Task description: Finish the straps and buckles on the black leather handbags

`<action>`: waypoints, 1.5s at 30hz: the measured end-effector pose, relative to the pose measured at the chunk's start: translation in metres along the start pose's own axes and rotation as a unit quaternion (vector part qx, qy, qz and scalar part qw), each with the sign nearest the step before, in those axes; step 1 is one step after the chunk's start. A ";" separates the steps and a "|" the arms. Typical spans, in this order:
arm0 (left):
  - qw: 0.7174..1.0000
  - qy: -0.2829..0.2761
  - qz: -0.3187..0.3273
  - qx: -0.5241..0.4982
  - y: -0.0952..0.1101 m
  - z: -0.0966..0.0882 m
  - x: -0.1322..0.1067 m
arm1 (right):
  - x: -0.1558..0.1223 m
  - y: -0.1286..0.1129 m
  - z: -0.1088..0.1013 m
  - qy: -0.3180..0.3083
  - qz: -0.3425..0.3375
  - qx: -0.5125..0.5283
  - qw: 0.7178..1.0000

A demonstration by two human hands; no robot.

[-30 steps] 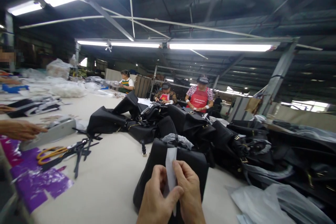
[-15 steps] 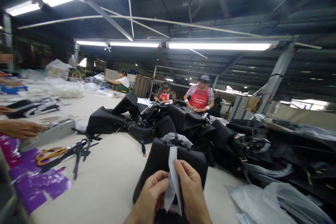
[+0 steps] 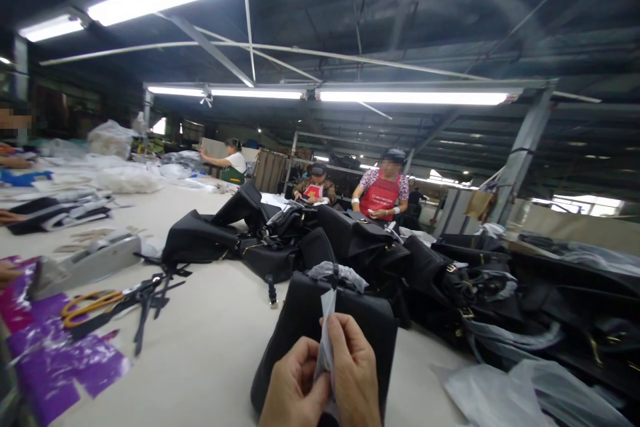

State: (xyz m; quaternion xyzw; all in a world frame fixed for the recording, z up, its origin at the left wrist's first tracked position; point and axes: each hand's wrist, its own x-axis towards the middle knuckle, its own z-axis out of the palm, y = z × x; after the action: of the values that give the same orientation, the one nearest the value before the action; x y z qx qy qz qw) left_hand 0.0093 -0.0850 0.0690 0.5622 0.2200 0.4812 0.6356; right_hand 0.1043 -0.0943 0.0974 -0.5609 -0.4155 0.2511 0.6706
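Observation:
A black bag point(image 3: 300, 327) stands upright on the table right in front of me, its top handle point(image 3: 337, 275) wrapped in clear-grey plastic. Over the bag's front, a strip of thin white paper point(image 3: 327, 320) is pinched between my fingers. My right hand point(image 3: 353, 363) is closed on the strip's upper part, thumb against fingers. Lower down, my left hand point(image 3: 300, 380) is closed round the strip's other edge, close against the right hand. The strip looks folded narrow and partly covered by my fingers. Its lower end is hidden behind my hands.
Behind the bag lies a heap of black bags point(image 3: 350, 233). Orange-handled scissors point(image 3: 95, 303), a tape dispenser point(image 3: 95, 260) and purple plastic sheets point(image 3: 60, 360) lie left. Crumpled clear plastic point(image 3: 530, 390) sits right. A co-worker in a red apron point(image 3: 380, 193) stands across the table.
My hands have come closer together and the white paper strip has gone from spread flat to folded narrow. A co-worker's hand at left has drawn back from the tape dispenser.

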 end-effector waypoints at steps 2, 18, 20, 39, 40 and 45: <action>0.994 0.034 0.039 0.096 -0.001 0.002 -0.001 | -0.001 0.001 0.004 0.014 -0.022 -0.034 0.999; 0.946 0.096 0.092 0.296 0.006 -0.003 -0.006 | 0.006 -0.012 -0.013 -0.071 0.000 -0.035 0.997; 0.930 0.146 0.142 0.305 0.016 -0.002 -0.008 | 0.005 -0.005 -0.009 -0.050 -0.022 -0.061 0.997; 0.986 0.099 0.066 0.119 0.051 0.001 0.044 | 0.005 0.003 -0.011 -0.073 -0.027 -0.049 0.996; 0.988 0.096 0.061 0.103 0.051 0.001 0.045 | 0.005 0.001 -0.012 -0.079 -0.019 -0.042 0.996; 0.989 0.103 0.070 0.079 0.050 0.003 0.044 | 0.006 -0.019 -0.016 -0.130 0.012 0.039 0.991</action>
State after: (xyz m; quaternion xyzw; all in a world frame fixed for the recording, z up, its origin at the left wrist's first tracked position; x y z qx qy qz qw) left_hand 0.0126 -0.0531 0.1279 0.5721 0.2816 0.5606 0.5283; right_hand 0.1189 -0.1030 0.1165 -0.5019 -0.4825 0.3462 0.6288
